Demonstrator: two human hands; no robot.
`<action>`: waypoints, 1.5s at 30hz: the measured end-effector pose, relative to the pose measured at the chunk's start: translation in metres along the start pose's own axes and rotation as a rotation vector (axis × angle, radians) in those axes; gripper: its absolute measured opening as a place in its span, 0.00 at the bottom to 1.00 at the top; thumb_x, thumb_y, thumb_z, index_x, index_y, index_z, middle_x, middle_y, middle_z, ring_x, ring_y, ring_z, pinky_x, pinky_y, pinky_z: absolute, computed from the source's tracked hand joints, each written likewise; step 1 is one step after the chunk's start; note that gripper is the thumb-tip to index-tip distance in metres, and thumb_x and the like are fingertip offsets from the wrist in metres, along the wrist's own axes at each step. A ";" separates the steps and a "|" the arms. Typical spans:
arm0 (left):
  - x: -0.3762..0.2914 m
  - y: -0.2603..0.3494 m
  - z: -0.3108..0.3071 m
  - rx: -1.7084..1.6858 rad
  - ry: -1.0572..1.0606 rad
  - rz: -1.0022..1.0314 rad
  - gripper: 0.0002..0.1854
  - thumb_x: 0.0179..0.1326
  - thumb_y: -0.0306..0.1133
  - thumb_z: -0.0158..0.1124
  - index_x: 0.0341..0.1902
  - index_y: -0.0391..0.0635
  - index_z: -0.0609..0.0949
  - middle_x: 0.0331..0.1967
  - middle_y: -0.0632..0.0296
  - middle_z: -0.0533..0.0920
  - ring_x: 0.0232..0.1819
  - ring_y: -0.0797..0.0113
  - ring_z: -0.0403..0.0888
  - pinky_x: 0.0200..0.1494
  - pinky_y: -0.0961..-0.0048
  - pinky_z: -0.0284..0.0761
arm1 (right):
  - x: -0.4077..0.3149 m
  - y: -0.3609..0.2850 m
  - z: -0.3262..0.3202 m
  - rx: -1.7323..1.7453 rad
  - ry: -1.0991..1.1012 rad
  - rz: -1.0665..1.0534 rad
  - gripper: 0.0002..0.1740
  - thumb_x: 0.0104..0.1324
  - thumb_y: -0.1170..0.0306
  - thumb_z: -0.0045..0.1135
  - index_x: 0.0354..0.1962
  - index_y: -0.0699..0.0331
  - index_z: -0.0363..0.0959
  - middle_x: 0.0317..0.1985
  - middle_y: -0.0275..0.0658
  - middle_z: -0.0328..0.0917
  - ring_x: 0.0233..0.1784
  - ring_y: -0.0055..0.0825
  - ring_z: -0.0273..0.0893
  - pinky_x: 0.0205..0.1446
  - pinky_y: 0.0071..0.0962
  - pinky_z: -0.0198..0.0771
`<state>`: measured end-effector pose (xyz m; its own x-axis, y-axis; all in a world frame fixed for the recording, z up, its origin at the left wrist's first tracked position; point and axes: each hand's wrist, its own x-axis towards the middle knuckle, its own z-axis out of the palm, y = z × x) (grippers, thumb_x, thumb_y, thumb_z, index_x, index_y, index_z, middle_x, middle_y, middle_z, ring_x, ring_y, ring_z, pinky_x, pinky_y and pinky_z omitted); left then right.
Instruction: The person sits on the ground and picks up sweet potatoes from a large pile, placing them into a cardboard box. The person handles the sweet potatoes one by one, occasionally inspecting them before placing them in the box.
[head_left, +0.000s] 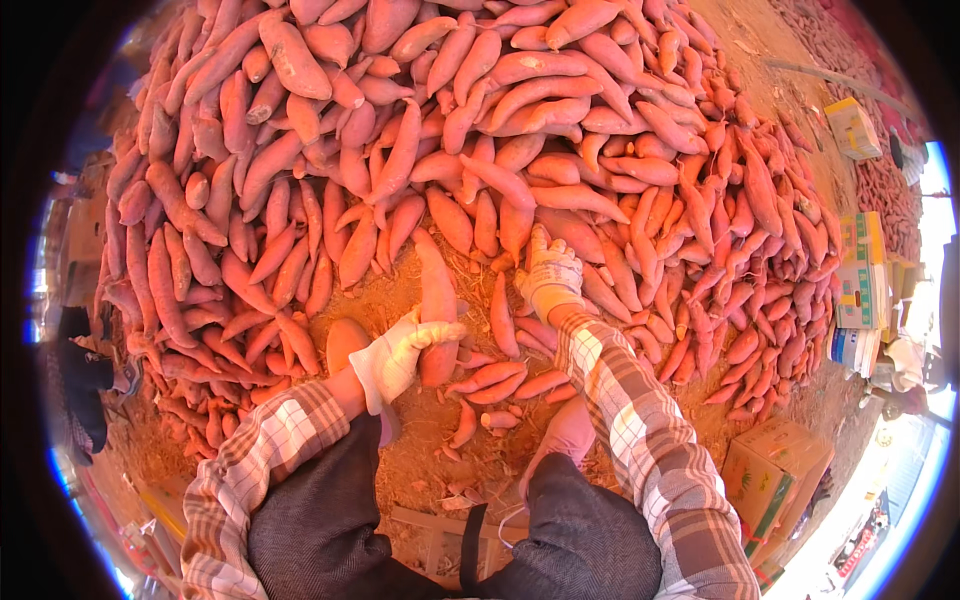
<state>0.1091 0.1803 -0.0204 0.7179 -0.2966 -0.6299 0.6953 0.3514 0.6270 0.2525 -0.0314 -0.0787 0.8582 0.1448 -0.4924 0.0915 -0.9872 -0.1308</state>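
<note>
My left hand (401, 352), in a pale knit work glove, is closed round a long sweet potato (438, 300) held upright in the picture. My right hand (551, 274), gloved too, reaches to the inner edge of the large sweet potato heap (420, 142). Its fingertips are at a curved sweet potato (516, 229); whether they grip it I cannot tell. Between my hands a slim sweet potato (502, 315) lies on the straw-strewn soil. Smaller sweet potatoes (491, 377) rest near my feet.
The heap curves round in front and to both sides. A cardboard box (772, 465) stands at the lower right; other cartons (859, 270) and a white bucket (853, 351) are farther right. A wooden stool (427, 529) shows between my legs. At the far left is part of a person (82, 390).
</note>
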 end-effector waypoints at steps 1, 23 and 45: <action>0.000 -0.001 -0.004 -0.051 -0.004 -0.008 0.32 0.65 0.45 0.63 0.65 0.36 0.71 0.51 0.53 0.79 0.55 0.60 0.78 0.59 0.63 0.72 | -0.002 -0.004 -0.005 0.006 -0.012 0.012 0.54 0.57 0.53 0.68 0.74 0.55 0.45 0.65 0.51 0.63 0.70 0.52 0.63 0.68 0.44 0.64; -0.028 0.032 -0.030 -0.273 -0.169 0.046 0.47 0.55 0.47 0.70 0.74 0.39 0.62 0.64 0.52 0.74 0.63 0.59 0.72 0.67 0.62 0.65 | 0.064 -0.008 0.028 0.676 0.058 0.192 0.49 0.60 0.58 0.67 0.71 0.65 0.49 0.51 0.57 0.76 0.48 0.49 0.81 0.45 0.37 0.81; -0.087 0.141 0.193 1.699 0.009 0.581 0.56 0.57 0.63 0.63 0.75 0.32 0.54 0.48 0.37 0.81 0.50 0.42 0.80 0.51 0.54 0.74 | -0.213 0.031 -0.075 2.434 -0.541 -0.578 0.54 0.60 0.34 0.58 0.73 0.57 0.52 0.71 0.45 0.61 0.72 0.45 0.62 0.67 0.52 0.65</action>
<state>0.1518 0.0847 0.2113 0.8625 -0.4738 -0.1781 -0.3447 -0.8075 0.4787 0.1104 -0.0973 0.0864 0.8027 0.5876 -0.1022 -0.5874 0.7493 -0.3059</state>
